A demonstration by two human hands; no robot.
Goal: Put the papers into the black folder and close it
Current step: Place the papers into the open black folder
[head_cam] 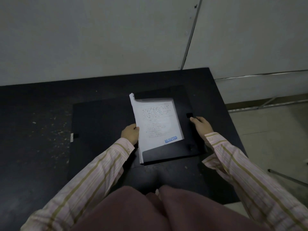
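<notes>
Steadying a stack of papers [156, 124] inside an open black folder [168, 155] on a dark table [36, 114], a person tucks the sheets under the folder's flaps. The left hand [130, 133] pinches the stack's left edge, apparently to square it. The right hand [200, 125] rests its fingertips on the side flap, near its tab, probably to press it flat. The cover [101, 130] lies open to the left, not yet closed.

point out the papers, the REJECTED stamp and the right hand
papers [155, 124]: head view, middle of top sheet.
REJECTED stamp [171, 139]: head view, centre of blue lettering.
right hand [201, 125]: head view, back of hand.
</notes>
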